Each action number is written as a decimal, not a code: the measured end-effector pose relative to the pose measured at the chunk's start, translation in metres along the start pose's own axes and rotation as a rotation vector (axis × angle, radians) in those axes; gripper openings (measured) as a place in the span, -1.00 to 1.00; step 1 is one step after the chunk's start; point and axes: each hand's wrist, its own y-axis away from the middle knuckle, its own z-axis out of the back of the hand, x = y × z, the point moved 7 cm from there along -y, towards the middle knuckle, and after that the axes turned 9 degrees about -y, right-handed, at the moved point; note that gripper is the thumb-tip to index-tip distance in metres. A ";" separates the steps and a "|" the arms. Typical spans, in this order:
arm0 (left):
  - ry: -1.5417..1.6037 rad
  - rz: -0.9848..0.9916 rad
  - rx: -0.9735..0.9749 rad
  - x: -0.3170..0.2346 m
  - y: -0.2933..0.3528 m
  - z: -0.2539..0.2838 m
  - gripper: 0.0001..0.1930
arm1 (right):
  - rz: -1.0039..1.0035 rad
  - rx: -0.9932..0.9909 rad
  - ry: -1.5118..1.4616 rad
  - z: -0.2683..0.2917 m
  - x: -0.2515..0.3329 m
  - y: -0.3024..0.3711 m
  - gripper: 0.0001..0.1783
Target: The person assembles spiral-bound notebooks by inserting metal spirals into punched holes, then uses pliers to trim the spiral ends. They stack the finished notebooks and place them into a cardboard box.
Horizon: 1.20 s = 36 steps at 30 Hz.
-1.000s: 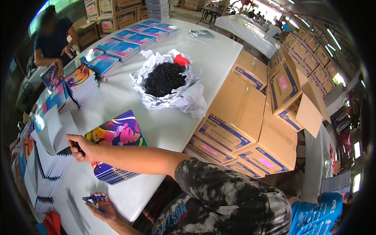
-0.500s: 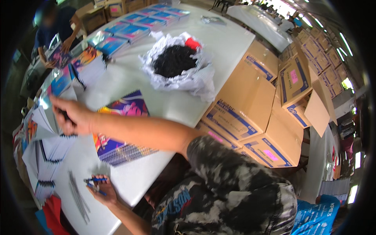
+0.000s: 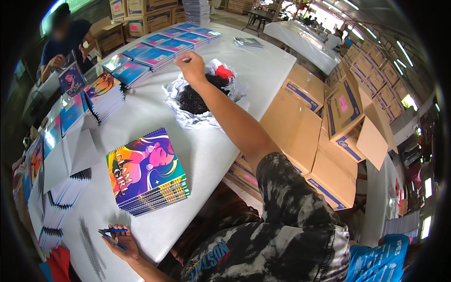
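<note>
The right hand (image 3: 191, 66) reaches above the white bag of black spirals (image 3: 199, 96), fingers pinched on something small I cannot tell. The left hand (image 3: 120, 242) grips blue pliers (image 3: 110, 232) beside the colourful notebook stack (image 3: 148, 171), near a loose spiral (image 3: 91, 249)

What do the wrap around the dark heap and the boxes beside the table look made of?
Wrap: likely thin white plastic film, crinkled and slightly glossy. Boxes: brown corrugated cardboard, matte, with folded flaps and printed stripes. The right hand hovers over the heap.
</note>
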 end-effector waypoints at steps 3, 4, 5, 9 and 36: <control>0.010 0.008 -0.075 0.000 0.000 0.004 -0.54 | 0.039 -0.098 0.228 0.040 -0.022 -0.015 -0.75; 0.011 0.013 -0.068 0.002 -0.001 0.003 -0.54 | 0.063 -0.097 0.273 0.051 -0.028 -0.020 -0.73; 0.012 0.019 -0.060 0.003 -0.001 0.002 -0.54 | 0.088 -0.095 0.320 0.061 -0.033 -0.024 -0.71; 0.022 0.010 -0.052 0.001 -0.001 0.001 -0.54 | -0.004 -0.075 0.610 0.072 -0.047 -0.026 -0.69; 0.017 0.028 -0.065 0.000 0.000 0.001 -0.53 | 0.506 0.967 0.095 -0.163 0.096 0.169 -0.81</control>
